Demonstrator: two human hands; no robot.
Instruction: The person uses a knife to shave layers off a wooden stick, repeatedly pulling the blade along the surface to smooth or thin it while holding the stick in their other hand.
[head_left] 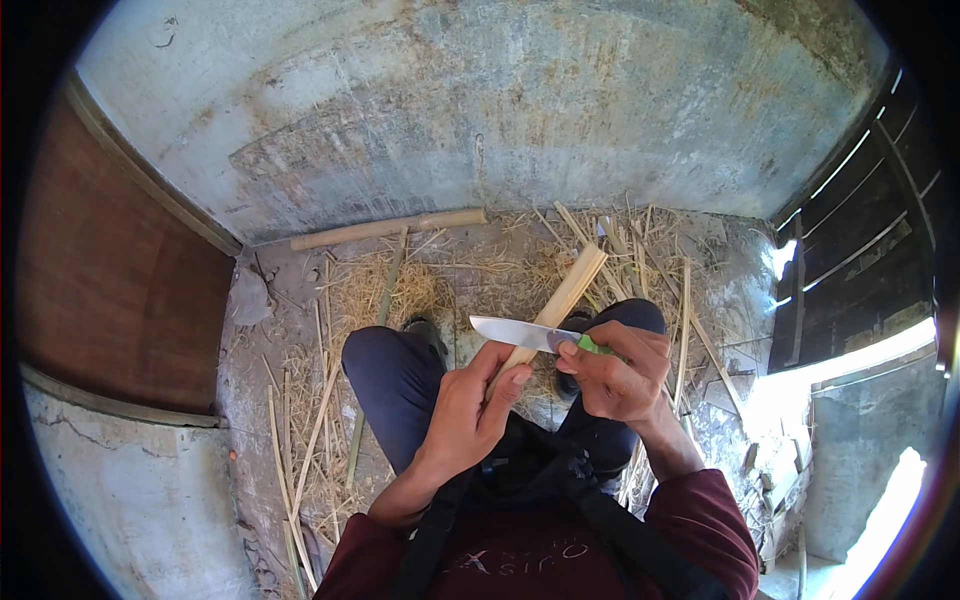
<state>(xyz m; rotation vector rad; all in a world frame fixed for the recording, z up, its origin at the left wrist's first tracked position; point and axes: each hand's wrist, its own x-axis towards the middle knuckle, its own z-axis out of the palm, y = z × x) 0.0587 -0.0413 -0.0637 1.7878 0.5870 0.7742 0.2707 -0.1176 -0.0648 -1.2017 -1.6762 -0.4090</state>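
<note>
My left hand (pixel 474 402) grips the lower end of a pale split-bamboo piece (pixel 573 284), which slants up and away to the right between my knees. In my right hand (pixel 622 375) is a knife (pixel 512 331) with a green handle (pixel 594 344), my fingers wrapped round it. Its blade lies across the bamboo just beyond my left fingers, the tip pointing left. The thumb of my right hand rests near the base of the blade. The bamboo's lowest end is hidden in my left hand.
Pale shavings (pixel 395 290) and long bamboo strips (pixel 330 410) litter the floor on both sides. A bamboo pole (pixel 390 229) lies along the stained wall (pixel 480 110). To the left is a brown wooden panel (pixel 130 260); at right, dark slats (pixel 860 240) let bright light through.
</note>
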